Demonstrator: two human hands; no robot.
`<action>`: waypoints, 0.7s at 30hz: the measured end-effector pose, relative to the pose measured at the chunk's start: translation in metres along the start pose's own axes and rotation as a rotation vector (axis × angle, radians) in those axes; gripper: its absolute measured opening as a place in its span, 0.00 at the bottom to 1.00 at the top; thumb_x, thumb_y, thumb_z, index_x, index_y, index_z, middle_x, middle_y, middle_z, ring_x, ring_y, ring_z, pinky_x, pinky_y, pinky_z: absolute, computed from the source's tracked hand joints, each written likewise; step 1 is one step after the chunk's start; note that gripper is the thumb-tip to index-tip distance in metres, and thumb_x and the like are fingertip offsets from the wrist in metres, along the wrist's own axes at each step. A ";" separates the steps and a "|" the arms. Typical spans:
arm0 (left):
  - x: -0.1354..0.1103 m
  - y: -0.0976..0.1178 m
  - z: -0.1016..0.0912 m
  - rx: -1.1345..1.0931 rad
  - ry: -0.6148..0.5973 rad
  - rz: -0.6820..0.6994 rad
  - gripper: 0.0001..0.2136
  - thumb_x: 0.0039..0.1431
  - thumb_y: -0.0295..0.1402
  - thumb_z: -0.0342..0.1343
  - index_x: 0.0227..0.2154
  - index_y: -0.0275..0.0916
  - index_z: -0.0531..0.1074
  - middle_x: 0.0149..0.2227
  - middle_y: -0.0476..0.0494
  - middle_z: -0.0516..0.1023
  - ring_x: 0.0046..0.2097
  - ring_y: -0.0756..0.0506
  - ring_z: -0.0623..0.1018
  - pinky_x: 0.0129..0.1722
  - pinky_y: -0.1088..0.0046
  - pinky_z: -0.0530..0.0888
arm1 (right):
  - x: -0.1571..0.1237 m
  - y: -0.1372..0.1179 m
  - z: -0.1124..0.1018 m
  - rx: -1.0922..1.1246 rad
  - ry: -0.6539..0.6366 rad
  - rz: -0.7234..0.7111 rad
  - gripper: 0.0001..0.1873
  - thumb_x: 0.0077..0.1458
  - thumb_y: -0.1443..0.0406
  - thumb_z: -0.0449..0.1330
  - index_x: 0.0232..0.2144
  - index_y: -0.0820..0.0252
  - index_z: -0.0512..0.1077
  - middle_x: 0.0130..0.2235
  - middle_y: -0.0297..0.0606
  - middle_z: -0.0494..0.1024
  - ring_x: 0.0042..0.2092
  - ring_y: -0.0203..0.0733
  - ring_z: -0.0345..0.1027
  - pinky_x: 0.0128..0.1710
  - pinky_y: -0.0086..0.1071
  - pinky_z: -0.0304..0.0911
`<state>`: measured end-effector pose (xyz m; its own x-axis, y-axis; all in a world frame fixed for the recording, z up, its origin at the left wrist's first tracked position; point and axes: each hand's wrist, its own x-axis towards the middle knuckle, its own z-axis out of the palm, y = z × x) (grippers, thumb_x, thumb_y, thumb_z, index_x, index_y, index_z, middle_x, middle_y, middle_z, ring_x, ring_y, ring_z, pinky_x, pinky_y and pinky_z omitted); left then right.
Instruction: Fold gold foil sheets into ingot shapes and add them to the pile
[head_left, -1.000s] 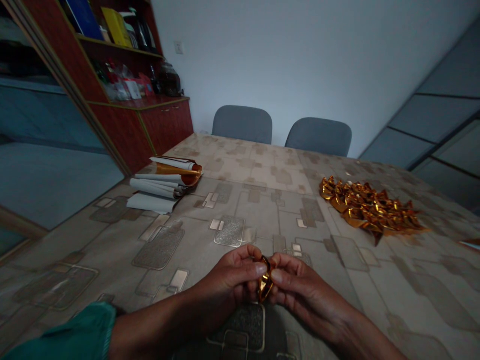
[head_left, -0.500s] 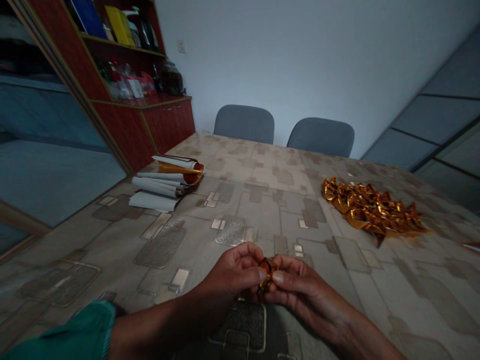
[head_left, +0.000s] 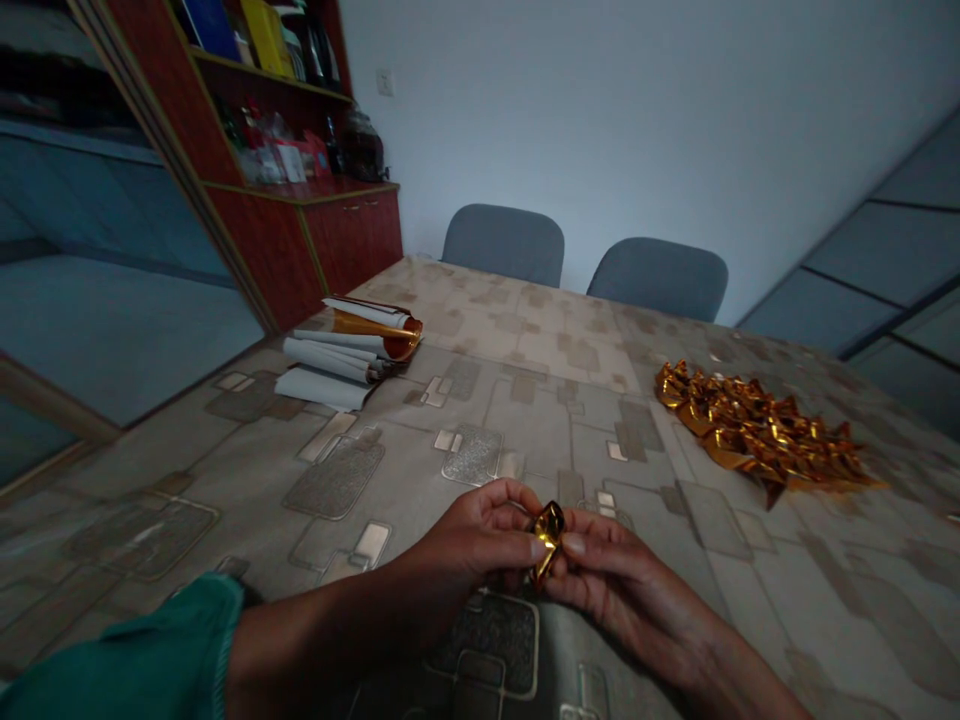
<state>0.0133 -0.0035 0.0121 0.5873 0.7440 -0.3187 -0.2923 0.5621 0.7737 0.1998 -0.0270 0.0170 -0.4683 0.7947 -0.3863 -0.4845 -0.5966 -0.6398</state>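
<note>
Bimanual pinch on folded foil, head view. The left hand [head_left: 487, 535] was clamped on a small gold foil piece [head_left: 550, 525], its thumb pressed to the near face and its fingers curled behind. The right hand [head_left: 611, 565] gripped the opposite edge of the same piece between thumb and fingers. The foil thus lay between the two sets of fingertips, its glossy upper end projecting above the thumbs; its exact folded form was partly hidden by the grip. A green sleeve [head_left: 142, 660] covered the forearm behind the left hand, leaving the wrist bare. Beneath both hands spread a patterned tablecloth [head_left: 525, 410]. Beyond the right hand and to its right, well apart from it, lay a cluster of gold foil pieces [head_left: 765, 430], closely packed with pointed tips. Beyond the left hand and to its left lay a stack of folded sheets [head_left: 334, 360], pale on one face and gold on the other. Farther from the hands, two grey chairs [head_left: 504, 243] stood at the table's far edge, and a reddish-brown cabinet [head_left: 371, 235] stood beyond the sheets.
</note>
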 end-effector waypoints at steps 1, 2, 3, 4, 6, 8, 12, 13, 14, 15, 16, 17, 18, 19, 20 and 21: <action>0.000 -0.001 0.000 -0.016 0.007 0.003 0.16 0.46 0.32 0.70 0.35 0.38 0.70 0.31 0.46 0.80 0.28 0.51 0.76 0.27 0.78 0.64 | 0.000 0.000 0.000 -0.007 0.001 0.001 0.13 0.47 0.68 0.75 0.35 0.69 0.80 0.35 0.42 0.81 0.36 0.38 0.77 0.42 0.32 0.73; 0.000 -0.002 0.001 -0.036 0.016 0.003 0.16 0.45 0.32 0.70 0.34 0.38 0.70 0.31 0.46 0.80 0.28 0.51 0.76 0.27 0.77 0.65 | 0.000 0.000 0.000 -0.015 0.004 0.004 0.13 0.47 0.67 0.75 0.34 0.69 0.80 0.35 0.42 0.81 0.36 0.39 0.77 0.43 0.33 0.73; 0.000 -0.003 0.001 -0.053 0.024 0.000 0.16 0.45 0.32 0.70 0.34 0.38 0.69 0.30 0.46 0.80 0.29 0.50 0.77 0.27 0.77 0.65 | 0.000 0.000 0.000 -0.024 0.008 0.010 0.13 0.46 0.67 0.75 0.34 0.69 0.80 0.35 0.42 0.81 0.36 0.39 0.77 0.44 0.33 0.73; 0.000 -0.003 0.002 -0.066 0.031 -0.005 0.16 0.44 0.32 0.70 0.33 0.38 0.69 0.30 0.46 0.81 0.29 0.50 0.78 0.27 0.77 0.66 | 0.000 0.000 0.000 -0.034 0.016 0.016 0.13 0.46 0.67 0.75 0.34 0.69 0.79 0.35 0.41 0.81 0.36 0.38 0.77 0.43 0.33 0.73; 0.000 -0.004 0.002 -0.085 0.038 -0.020 0.16 0.44 0.31 0.70 0.33 0.38 0.69 0.31 0.46 0.81 0.29 0.49 0.79 0.29 0.76 0.68 | 0.000 0.000 0.000 -0.050 0.033 0.026 0.14 0.45 0.67 0.76 0.34 0.69 0.79 0.34 0.40 0.81 0.34 0.36 0.76 0.41 0.31 0.73; -0.001 -0.005 0.001 -0.097 0.033 -0.034 0.16 0.45 0.31 0.70 0.34 0.37 0.69 0.32 0.45 0.81 0.30 0.48 0.80 0.30 0.75 0.70 | -0.001 0.000 0.000 -0.061 0.047 0.031 0.15 0.45 0.67 0.76 0.34 0.70 0.80 0.32 0.40 0.81 0.32 0.35 0.75 0.39 0.30 0.73; 0.001 -0.008 -0.002 -0.077 0.031 -0.024 0.17 0.47 0.35 0.70 0.35 0.38 0.69 0.32 0.45 0.81 0.29 0.48 0.80 0.28 0.75 0.71 | -0.003 0.000 0.003 -0.087 0.040 0.028 0.14 0.45 0.66 0.76 0.33 0.69 0.80 0.30 0.39 0.80 0.31 0.34 0.73 0.36 0.28 0.72; 0.002 -0.009 -0.002 -0.067 0.030 -0.015 0.18 0.47 0.36 0.70 0.35 0.39 0.68 0.31 0.46 0.80 0.28 0.48 0.80 0.27 0.75 0.70 | -0.003 0.000 0.004 -0.097 0.034 0.027 0.14 0.45 0.65 0.76 0.33 0.69 0.80 0.30 0.38 0.80 0.31 0.33 0.73 0.36 0.27 0.72; 0.002 -0.010 -0.002 -0.055 0.032 -0.005 0.18 0.46 0.38 0.71 0.35 0.39 0.68 0.30 0.46 0.80 0.27 0.48 0.79 0.25 0.76 0.69 | -0.003 0.000 0.004 -0.105 0.029 0.026 0.14 0.46 0.65 0.76 0.32 0.69 0.80 0.30 0.38 0.80 0.31 0.33 0.73 0.35 0.27 0.72; 0.003 -0.011 -0.001 -0.040 0.037 0.004 0.19 0.46 0.39 0.71 0.34 0.39 0.67 0.28 0.47 0.80 0.26 0.48 0.79 0.24 0.77 0.69 | -0.003 0.000 0.004 -0.112 0.026 0.024 0.13 0.46 0.65 0.76 0.32 0.69 0.80 0.29 0.38 0.79 0.31 0.33 0.73 0.35 0.27 0.71; 0.004 -0.011 -0.001 -0.023 0.045 0.013 0.20 0.46 0.40 0.71 0.33 0.39 0.67 0.26 0.47 0.80 0.25 0.48 0.78 0.23 0.77 0.68 | -0.002 0.000 0.004 -0.116 0.025 0.020 0.13 0.47 0.64 0.76 0.32 0.69 0.80 0.29 0.38 0.79 0.31 0.33 0.73 0.35 0.27 0.71; 0.004 -0.012 0.000 -0.006 0.058 0.021 0.20 0.46 0.41 0.71 0.33 0.39 0.67 0.25 0.47 0.80 0.24 0.49 0.77 0.23 0.78 0.67 | -0.002 0.001 0.003 -0.119 0.025 0.015 0.13 0.47 0.64 0.75 0.32 0.68 0.80 0.29 0.38 0.79 0.30 0.33 0.72 0.34 0.27 0.71; 0.004 -0.012 0.000 0.006 0.068 0.026 0.20 0.46 0.41 0.71 0.33 0.39 0.66 0.25 0.47 0.80 0.24 0.49 0.77 0.22 0.78 0.67 | -0.001 0.001 0.002 -0.124 0.025 0.012 0.13 0.48 0.64 0.75 0.33 0.68 0.80 0.28 0.37 0.79 0.30 0.33 0.72 0.34 0.27 0.71; 0.004 -0.012 0.000 0.010 0.074 0.026 0.20 0.46 0.41 0.71 0.33 0.39 0.67 0.25 0.47 0.80 0.23 0.50 0.76 0.22 0.78 0.67 | -0.001 0.002 0.001 -0.126 0.024 0.010 0.13 0.48 0.64 0.75 0.33 0.68 0.80 0.28 0.37 0.78 0.30 0.33 0.72 0.34 0.27 0.71; 0.004 -0.011 0.001 0.005 0.074 0.023 0.19 0.47 0.41 0.71 0.33 0.39 0.67 0.25 0.47 0.80 0.23 0.50 0.76 0.22 0.78 0.67 | 0.000 0.002 0.000 -0.127 0.020 0.009 0.13 0.49 0.63 0.74 0.33 0.68 0.79 0.28 0.37 0.78 0.29 0.32 0.71 0.33 0.26 0.70; 0.003 -0.010 0.001 -0.011 0.068 0.015 0.19 0.47 0.41 0.71 0.33 0.38 0.67 0.26 0.47 0.79 0.24 0.50 0.76 0.23 0.78 0.67 | 0.000 0.003 -0.001 -0.123 0.012 0.010 0.13 0.49 0.63 0.74 0.34 0.68 0.79 0.28 0.36 0.78 0.29 0.32 0.71 0.33 0.26 0.70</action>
<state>0.0187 -0.0074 0.0040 0.5304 0.7750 -0.3437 -0.3091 0.5543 0.7728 0.1990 -0.0286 0.0149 -0.4633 0.7903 -0.4010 -0.3851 -0.5871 -0.7121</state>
